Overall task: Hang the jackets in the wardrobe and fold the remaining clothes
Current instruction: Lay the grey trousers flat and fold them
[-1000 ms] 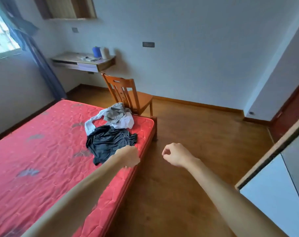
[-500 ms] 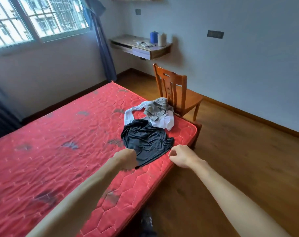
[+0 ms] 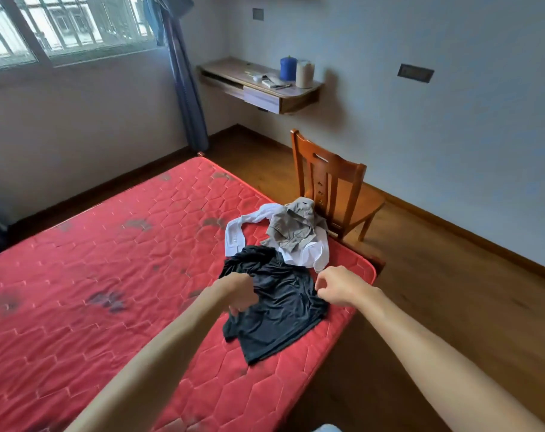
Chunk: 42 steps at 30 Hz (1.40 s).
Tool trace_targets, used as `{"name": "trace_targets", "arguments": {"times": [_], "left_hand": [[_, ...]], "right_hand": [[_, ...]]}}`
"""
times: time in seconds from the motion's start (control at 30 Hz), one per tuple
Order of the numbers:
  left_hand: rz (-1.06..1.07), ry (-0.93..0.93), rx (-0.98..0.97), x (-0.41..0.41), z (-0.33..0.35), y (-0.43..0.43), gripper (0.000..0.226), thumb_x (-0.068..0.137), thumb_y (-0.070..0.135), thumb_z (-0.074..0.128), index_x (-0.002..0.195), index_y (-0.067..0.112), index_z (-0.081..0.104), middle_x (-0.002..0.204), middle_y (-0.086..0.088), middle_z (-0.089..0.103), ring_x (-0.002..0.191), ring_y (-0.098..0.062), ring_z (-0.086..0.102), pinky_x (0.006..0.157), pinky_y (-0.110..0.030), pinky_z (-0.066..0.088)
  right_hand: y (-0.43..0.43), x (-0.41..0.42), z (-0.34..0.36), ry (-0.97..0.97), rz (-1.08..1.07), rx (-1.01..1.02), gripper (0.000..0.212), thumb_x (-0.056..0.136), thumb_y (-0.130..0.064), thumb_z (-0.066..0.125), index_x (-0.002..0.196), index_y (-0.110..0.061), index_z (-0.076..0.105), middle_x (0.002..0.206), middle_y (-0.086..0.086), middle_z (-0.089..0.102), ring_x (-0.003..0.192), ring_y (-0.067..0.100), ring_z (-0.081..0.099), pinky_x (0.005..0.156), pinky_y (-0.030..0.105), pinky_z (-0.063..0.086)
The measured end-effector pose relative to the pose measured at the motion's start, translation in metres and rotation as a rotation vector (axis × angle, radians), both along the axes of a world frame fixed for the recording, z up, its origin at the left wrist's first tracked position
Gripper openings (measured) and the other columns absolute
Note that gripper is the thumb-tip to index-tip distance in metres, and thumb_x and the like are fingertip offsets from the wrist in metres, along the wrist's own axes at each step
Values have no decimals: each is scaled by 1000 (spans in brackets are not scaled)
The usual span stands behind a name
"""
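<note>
A crumpled black garment (image 3: 277,310) lies near the right edge of the red mattress (image 3: 109,275). Behind it a white shirt (image 3: 308,257) lies in a heap with a grey-beige garment (image 3: 293,226) on top. My left hand (image 3: 238,291) is down on the black garment's left side, its fingers curled into the fabric. At the garment's right edge is my right hand (image 3: 336,288), fingers curled and fingertips at the cloth; whether it pinches the cloth is unclear. No wardrobe is in view.
A wooden chair (image 3: 330,188) stands against the mattress corner behind the clothes. A wall-mounted desk (image 3: 265,88) carries a blue container and a white roll. A blue curtain (image 3: 184,88) hangs by the window. Wood floor runs along the right.
The view has swung left from the wardrobe side to the bed and come closer. Both hands have moved forward from above the mattress edge onto the black garment.
</note>
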State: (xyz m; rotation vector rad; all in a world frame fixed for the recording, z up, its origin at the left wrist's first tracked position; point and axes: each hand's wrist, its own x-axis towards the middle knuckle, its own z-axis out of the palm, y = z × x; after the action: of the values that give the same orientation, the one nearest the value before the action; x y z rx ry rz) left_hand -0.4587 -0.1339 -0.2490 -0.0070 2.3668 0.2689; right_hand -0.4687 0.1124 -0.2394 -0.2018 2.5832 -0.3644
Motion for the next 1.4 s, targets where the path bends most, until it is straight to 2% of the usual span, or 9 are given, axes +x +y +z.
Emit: {"name": "trace_targets", "arguments": {"times": [0.23, 0.53, 0.63, 0.73, 0.9, 1.0, 1.1, 1.2, 1.4], "left_hand": [[75, -17, 76, -89, -30, 4, 27, 92, 24, 51, 86, 7, 72, 93, -10, 77, 80, -21, 76, 64, -29, 60], [231, -161, 184, -215, -69, 33, 32, 89, 14, 44, 97, -1, 71, 95, -13, 77, 83, -27, 75, 74, -41, 63], [375, -163, 216, -260, -89, 53, 21, 85, 13, 44, 71, 9, 59, 60, -5, 65, 48, -19, 61, 52, -31, 53], [491, -130, 247, -307, -118, 76, 23, 80, 17, 45, 64, 10, 59, 53, -6, 63, 46, -23, 59, 48, -27, 52], [725, -162, 345, -365, -228, 108, 24, 71, 35, 43, 75, 19, 60, 73, -6, 70, 64, -24, 67, 71, -47, 60], [758, -178, 393, -397, -267, 125, 28, 87, 34, 51, 93, 21, 76, 94, -10, 74, 89, -31, 70, 81, -39, 57], [734, -195, 404, -422, -307, 126, 30, 98, 35, 50, 109, 23, 76, 108, -9, 74, 102, -30, 67, 85, -31, 49], [789, -220, 416, -434, -348, 125, 33, 101, 37, 49, 119, 23, 72, 118, -7, 71, 112, -27, 63, 86, -27, 45], [944, -241, 538, -427, -398, 138, 14, 101, 28, 49, 89, 26, 57, 98, 2, 51, 91, -16, 48, 75, -23, 39]], "right_hand": [[9, -92, -23, -40, -7, 59, 27, 83, -21, 52, 102, -25, 72, 107, 0, 71, 98, 23, 65, 85, 36, 55], [36, -245, -75, -138, -67, 4, 22, 85, -22, 52, 92, -17, 72, 99, 4, 72, 85, 26, 66, 72, 35, 54], [47, -298, -93, -174, -99, -31, 18, 84, -20, 52, 88, -16, 69, 99, 6, 72, 91, 28, 66, 74, 35, 55], [56, -350, -124, -226, -157, -51, 28, 82, -14, 50, 103, -14, 69, 107, 8, 72, 100, 30, 65, 83, 38, 55], [55, -435, -200, -249, -155, -60, 46, 89, -17, 49, 135, -17, 45, 129, 13, 58, 118, 36, 55, 89, 38, 47], [47, -478, -251, -259, -80, -73, 43, 93, -14, 47, 132, -30, 58, 146, 10, 42, 124, 30, 51, 99, 37, 45], [35, -512, -295, -268, 32, -17, 37, 98, -17, 48, 125, -35, 65, 165, 4, 4, 148, 27, 16, 116, 39, 25], [23, -537, -342, -248, 14, -36, 33, 99, -20, 50, 123, -35, 67, 166, 2, -10, 152, 23, -3, 118, 43, 19], [20, -547, -392, -237, 50, 42, 50, 99, -26, 52, 142, -1, 43, 166, 8, -6, 153, 24, -3, 119, 43, 17]]}}
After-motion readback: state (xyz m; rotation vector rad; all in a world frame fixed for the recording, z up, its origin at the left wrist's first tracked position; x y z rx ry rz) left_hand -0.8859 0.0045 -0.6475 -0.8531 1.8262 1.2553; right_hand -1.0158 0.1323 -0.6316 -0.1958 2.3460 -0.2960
